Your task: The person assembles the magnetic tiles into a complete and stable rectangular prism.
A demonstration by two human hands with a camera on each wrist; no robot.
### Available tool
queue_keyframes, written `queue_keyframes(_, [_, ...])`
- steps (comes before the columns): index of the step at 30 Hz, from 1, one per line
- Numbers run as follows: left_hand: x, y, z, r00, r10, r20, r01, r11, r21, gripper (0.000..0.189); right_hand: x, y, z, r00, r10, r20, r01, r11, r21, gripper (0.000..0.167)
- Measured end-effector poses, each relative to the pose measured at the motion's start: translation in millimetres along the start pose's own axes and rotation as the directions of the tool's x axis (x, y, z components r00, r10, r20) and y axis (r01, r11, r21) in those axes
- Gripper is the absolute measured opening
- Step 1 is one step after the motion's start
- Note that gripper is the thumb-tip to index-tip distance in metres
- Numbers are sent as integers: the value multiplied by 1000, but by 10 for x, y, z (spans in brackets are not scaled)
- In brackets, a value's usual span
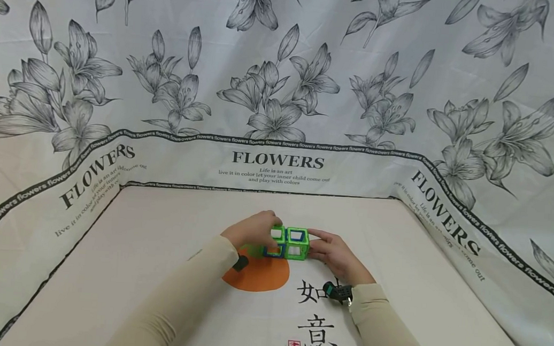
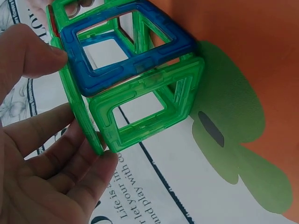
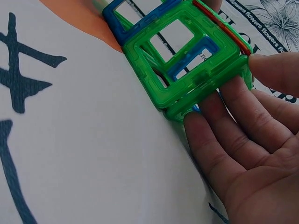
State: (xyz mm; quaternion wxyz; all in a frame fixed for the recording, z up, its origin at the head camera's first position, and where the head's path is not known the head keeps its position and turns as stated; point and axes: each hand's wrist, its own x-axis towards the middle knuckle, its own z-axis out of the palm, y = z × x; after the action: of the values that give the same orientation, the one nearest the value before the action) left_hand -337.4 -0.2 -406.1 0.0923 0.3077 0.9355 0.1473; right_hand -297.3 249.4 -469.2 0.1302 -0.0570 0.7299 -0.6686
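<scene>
Two joined cubes of see-through magnetic tiles (image 1: 303, 245) rest on the cloth, mostly green with some blue. My left hand (image 1: 251, 230) grips their left end. In the left wrist view, the thumb lies on the upper edge of a green tile (image 2: 74, 95) and fingertips touch its lower end; a blue tile (image 2: 81, 77) faces up beside it. From the other side, my right hand (image 1: 337, 256) holds the right end. The right wrist view shows its thumb at a corner near a red tile edge (image 3: 224, 28), with fingertips against the green side (image 3: 205, 95).
A white cloth (image 1: 167, 229) covers the table, printed with an orange round shape (image 1: 260, 276), green leaves (image 2: 233, 93) and black characters (image 1: 317, 336). Behind and at both sides stands a curtain (image 1: 280, 119) with flower drawings and lettering.
</scene>
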Motion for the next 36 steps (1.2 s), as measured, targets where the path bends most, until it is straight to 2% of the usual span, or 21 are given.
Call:
queue_keyframes(15, [43, 10, -13, 1000, -5, 15, 5, 1000, -19, 59, -3, -14, -6, 1000, -9, 16, 10, 1000, -6, 54])
queue_keyframes(27, [59, 5, -11, 999, -39, 33, 41, 997, -68, 60, -10, -29, 12, 1000, -15, 25, 15, 1000, -7, 56])
queue_keyframes(36, [-13, -90, 10, 999, -12, 36, 15, 996, -90, 64, -9, -27, 17, 1000, 12, 5, -12, 1000, 10, 54])
